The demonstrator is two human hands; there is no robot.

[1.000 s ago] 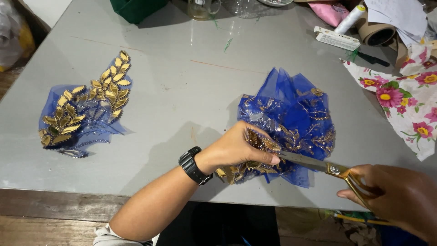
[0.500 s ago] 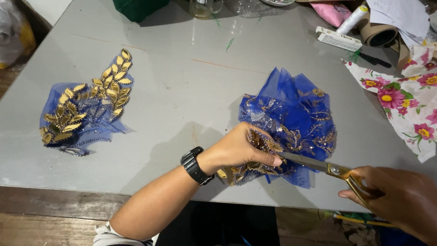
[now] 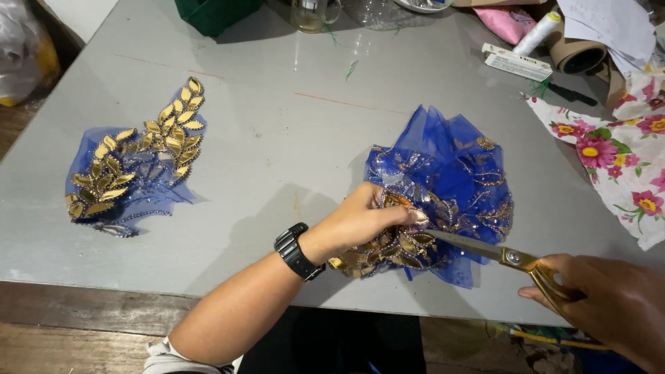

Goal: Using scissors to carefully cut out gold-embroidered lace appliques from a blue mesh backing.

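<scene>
Left hand (image 3: 360,221) pinches gold-beaded blue net fabric (image 3: 443,187) on the tabletop (image 3: 291,138); right hand (image 3: 609,305) holds gold-handled scissors (image 3: 506,256) at it.

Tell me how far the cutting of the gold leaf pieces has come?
One trimmed gold leaf piece lies apart at the left. The left hand holds the blue net bundle; the right hand works scissors into it. Net remains around its embroidery.

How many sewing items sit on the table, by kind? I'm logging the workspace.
Gold-leaf appliqués on blue net: 2, one lying apart, one under the left hand
Gold-handled scissors: 1
White thread spool: 1
Floral fabric: 1
Total: 5
</scene>
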